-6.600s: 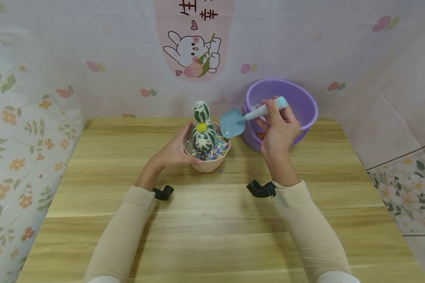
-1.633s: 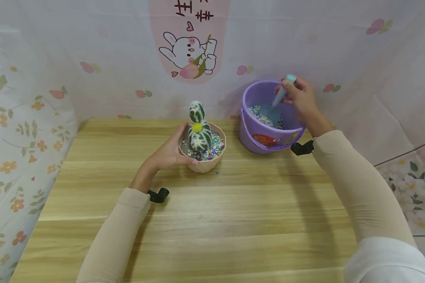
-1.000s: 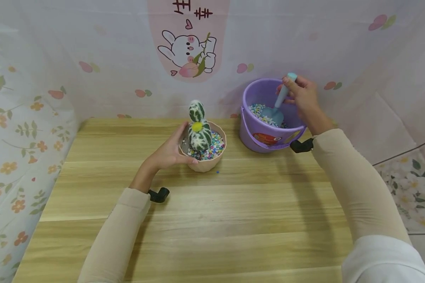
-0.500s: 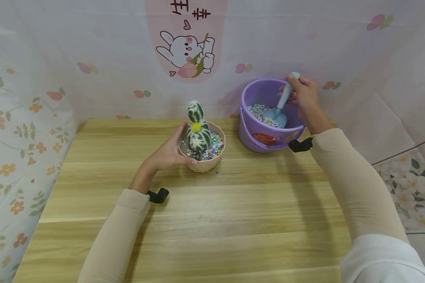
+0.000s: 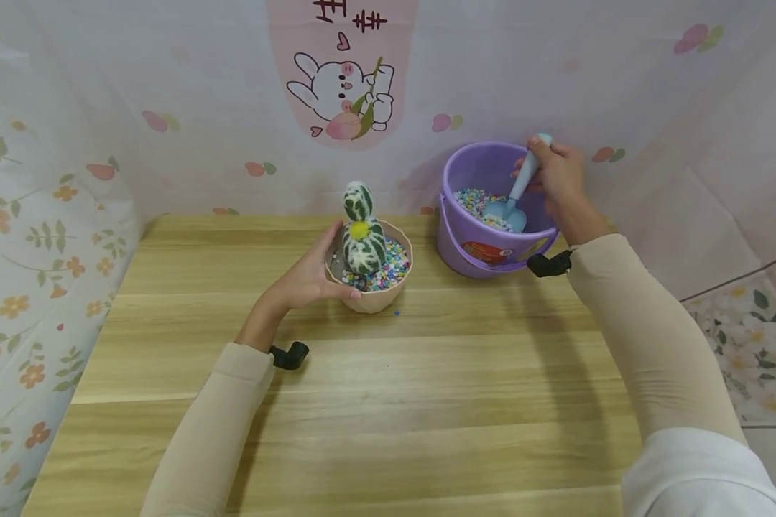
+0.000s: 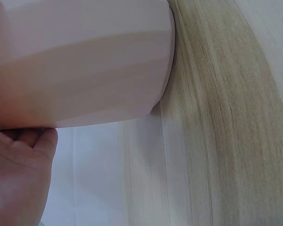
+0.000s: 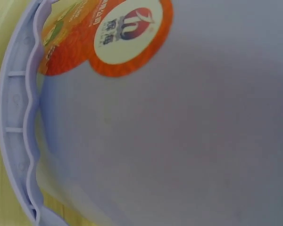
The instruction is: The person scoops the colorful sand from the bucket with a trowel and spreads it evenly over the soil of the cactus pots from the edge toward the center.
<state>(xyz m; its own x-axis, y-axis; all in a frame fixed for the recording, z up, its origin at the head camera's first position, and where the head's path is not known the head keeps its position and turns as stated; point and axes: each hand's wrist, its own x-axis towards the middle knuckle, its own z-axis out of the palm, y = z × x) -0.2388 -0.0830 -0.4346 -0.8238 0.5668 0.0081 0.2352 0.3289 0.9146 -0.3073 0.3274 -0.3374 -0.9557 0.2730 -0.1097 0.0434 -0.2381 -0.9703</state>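
Observation:
A pink pot (image 5: pixel 375 300) stands near the middle of the wooden table (image 5: pixel 362 402), holding a green-and-white felt cactus (image 5: pixel 362 230) and coloured pebbles (image 5: pixel 391 271). My left hand (image 5: pixel 310 276) grips the pot's left side; in the left wrist view the pot wall (image 6: pixel 80 61) fills the frame above my palm (image 6: pixel 19 179). My right hand (image 5: pixel 552 176) holds the handle of a light blue scoop (image 5: pixel 514 205), whose blade lies on the coloured pebbles inside the purple bucket (image 5: pixel 485 251). The right wrist view shows only the bucket's outer wall (image 7: pixel 179 141) with its red label (image 7: pixel 108 37).
A patterned cloth backdrop (image 5: pixel 336 86) rises right behind the table's far edge and along the left side. One loose pebble (image 5: pixel 397 313) lies on the table in front of the pot. A floral floor (image 5: pixel 756 337) shows to the right.
Earlier the scoop hovered at the pot; my right hand has carried it into the bucket. Over the last second the blade has sunk slightly among the pebbles. My left hand has stayed on the pot.

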